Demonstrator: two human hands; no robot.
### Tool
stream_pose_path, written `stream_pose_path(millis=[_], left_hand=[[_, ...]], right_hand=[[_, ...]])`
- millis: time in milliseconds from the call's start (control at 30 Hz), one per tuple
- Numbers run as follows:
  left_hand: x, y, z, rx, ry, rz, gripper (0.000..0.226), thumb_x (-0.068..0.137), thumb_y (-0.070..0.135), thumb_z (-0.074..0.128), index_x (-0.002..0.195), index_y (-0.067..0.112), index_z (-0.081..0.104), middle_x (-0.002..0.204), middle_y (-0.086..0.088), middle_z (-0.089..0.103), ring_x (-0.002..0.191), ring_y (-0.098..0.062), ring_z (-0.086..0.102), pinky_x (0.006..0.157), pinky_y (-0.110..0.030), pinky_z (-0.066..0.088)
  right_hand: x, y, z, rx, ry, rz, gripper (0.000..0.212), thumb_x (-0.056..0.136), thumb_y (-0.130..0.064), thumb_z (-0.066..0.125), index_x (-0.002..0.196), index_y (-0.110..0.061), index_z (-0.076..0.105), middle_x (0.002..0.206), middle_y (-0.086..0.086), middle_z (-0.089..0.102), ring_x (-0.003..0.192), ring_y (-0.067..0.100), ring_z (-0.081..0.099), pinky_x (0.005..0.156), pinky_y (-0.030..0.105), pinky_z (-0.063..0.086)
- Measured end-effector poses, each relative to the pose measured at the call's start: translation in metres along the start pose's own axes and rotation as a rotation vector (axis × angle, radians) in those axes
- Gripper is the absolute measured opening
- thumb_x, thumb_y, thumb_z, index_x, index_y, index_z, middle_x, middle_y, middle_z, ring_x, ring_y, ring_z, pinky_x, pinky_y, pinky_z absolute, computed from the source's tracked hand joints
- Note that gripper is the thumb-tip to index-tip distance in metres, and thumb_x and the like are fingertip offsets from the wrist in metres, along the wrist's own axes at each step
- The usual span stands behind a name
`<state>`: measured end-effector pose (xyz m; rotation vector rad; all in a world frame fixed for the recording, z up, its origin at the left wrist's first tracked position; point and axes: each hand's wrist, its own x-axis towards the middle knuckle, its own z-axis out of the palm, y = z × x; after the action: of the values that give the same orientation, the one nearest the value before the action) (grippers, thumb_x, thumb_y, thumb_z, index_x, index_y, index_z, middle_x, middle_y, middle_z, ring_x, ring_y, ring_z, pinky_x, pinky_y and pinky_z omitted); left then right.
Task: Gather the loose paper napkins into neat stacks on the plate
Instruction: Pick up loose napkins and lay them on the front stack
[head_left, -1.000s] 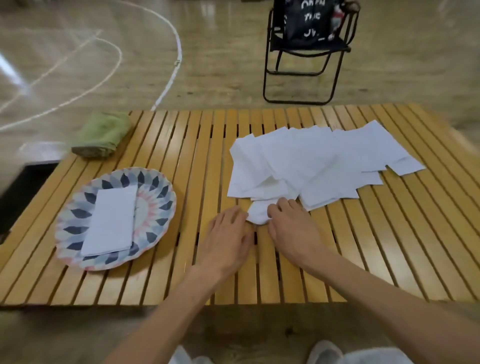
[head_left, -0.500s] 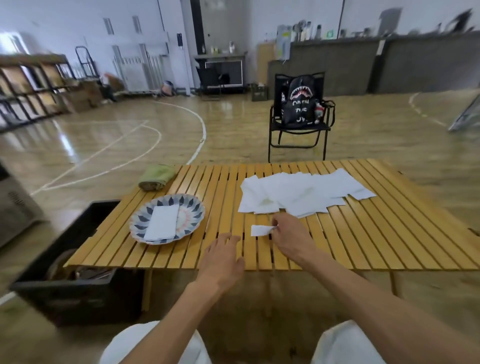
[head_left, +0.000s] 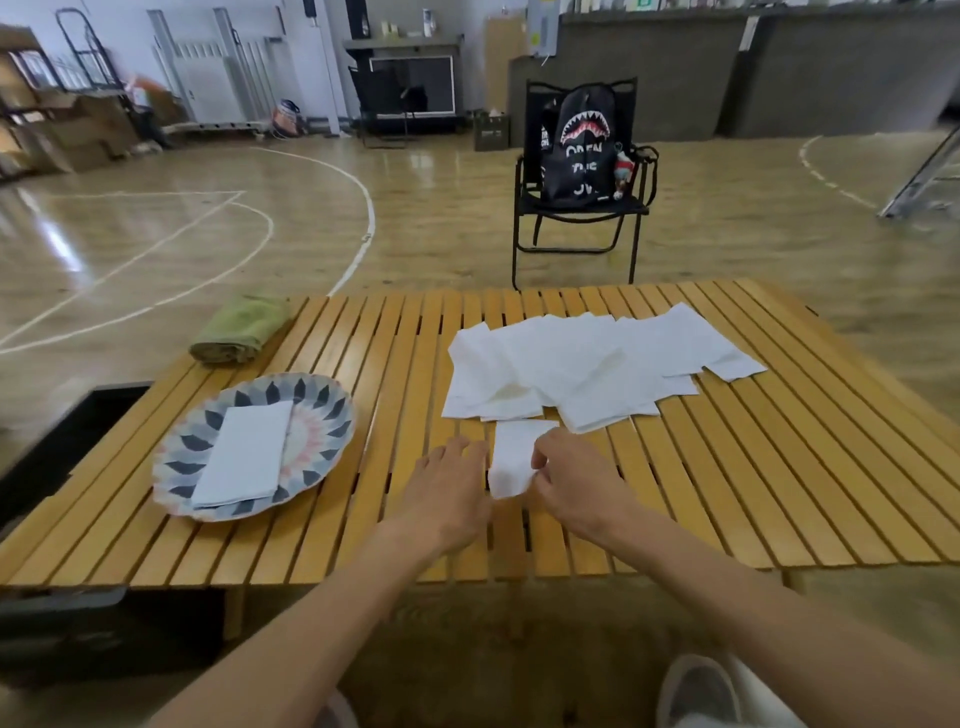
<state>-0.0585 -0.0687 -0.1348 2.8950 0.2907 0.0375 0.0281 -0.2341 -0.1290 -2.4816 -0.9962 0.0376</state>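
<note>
A patterned paper plate (head_left: 322, 415) lies at the table's left with a neat stack of folded white napkins (head_left: 244, 460) on it. A loose spread of white napkins (head_left: 587, 364) covers the table's far middle and right. One small white napkin (head_left: 511, 457) lies just in front of that spread. My right hand (head_left: 576, 488) pinches its right edge between thumb and fingers. My left hand (head_left: 447, 493) lies flat on the slats, fingertips touching the napkin's left edge.
The slatted wooden table (head_left: 779, 493) also carries a rolled green towel (head_left: 241, 330) at the far left. A black folding chair with a backpack (head_left: 579, 176) stands behind the table. A dark bin (head_left: 62, 447) sits on the floor at the left.
My right hand has pulled one napkin out of the spread toward me. My left hand has come up against its left edge. My head rose, then dipped back toward the table.
</note>
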Motion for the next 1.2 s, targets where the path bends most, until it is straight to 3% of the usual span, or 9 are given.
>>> stream_pose_path(millis=[167,533,733,933,1100,1200], left_hand=[[0.039,-0.017,0.018,0.009,-0.036,0.019,0.062,0.095,0.035,0.052,0.151,0.028,0.025,0.154,-0.002,0.031,0.137,-0.027,0.035,0.11,-0.041,0.032],[0.052,-0.022,0.033,-0.082,0.026,0.066,0.044,0.097,0.037,0.043,0.14,0.033,0.04,0.146,0.007,0.034,0.13,-0.018,0.028,0.11,-0.034,0.031],[0.046,-0.025,0.045,-0.087,0.041,0.065,0.045,0.103,0.037,0.035,0.147,0.03,0.032,0.156,0.003,0.026,0.144,-0.02,0.015,0.118,-0.041,0.025],[0.032,-0.021,0.046,-0.07,-0.016,0.081,0.05,0.106,0.032,0.026,0.155,0.023,0.02,0.163,-0.002,0.014,0.151,-0.023,0.003,0.123,-0.041,0.008],[0.017,-0.014,0.033,-0.073,-0.093,0.079,0.05,0.106,0.029,0.033,0.154,0.019,0.024,0.161,-0.009,0.02,0.149,-0.027,0.013,0.121,-0.042,0.015],[0.002,-0.005,0.024,-0.042,-0.181,0.045,0.051,0.104,0.027,0.036,0.153,0.017,0.025,0.161,-0.011,0.021,0.148,-0.027,0.016,0.121,-0.041,0.019]], right_hand=[[0.025,0.017,0.018,0.004,-0.125,-0.095,0.006,0.093,-0.018,0.052,0.093,-0.024,0.052,0.104,-0.007,0.051,0.088,0.014,0.049,0.077,0.031,0.048],[0.03,0.027,0.02,0.011,-0.247,-0.111,0.017,0.09,-0.034,0.056,0.107,-0.033,0.053,0.122,-0.012,0.048,0.101,0.01,0.051,0.084,0.021,0.044],[0.029,0.026,0.024,0.002,-0.224,-0.123,0.012,0.094,-0.032,0.054,0.102,-0.036,0.046,0.126,-0.011,0.047,0.111,0.011,0.05,0.093,0.023,0.045],[0.021,0.018,0.024,-0.028,-0.225,-0.11,0.018,0.094,-0.029,0.056,0.111,-0.025,0.056,0.128,-0.005,0.052,0.116,0.013,0.047,0.093,0.023,0.039],[0.012,0.009,0.017,-0.078,-0.241,-0.036,0.029,0.098,-0.029,0.055,0.125,-0.019,0.058,0.137,-0.001,0.051,0.126,0.017,0.045,0.105,0.031,0.038],[0.002,0.003,0.011,-0.107,-0.252,0.01,0.035,0.101,-0.029,0.051,0.133,-0.016,0.057,0.137,0.002,0.053,0.123,0.02,0.048,0.103,0.032,0.039]])
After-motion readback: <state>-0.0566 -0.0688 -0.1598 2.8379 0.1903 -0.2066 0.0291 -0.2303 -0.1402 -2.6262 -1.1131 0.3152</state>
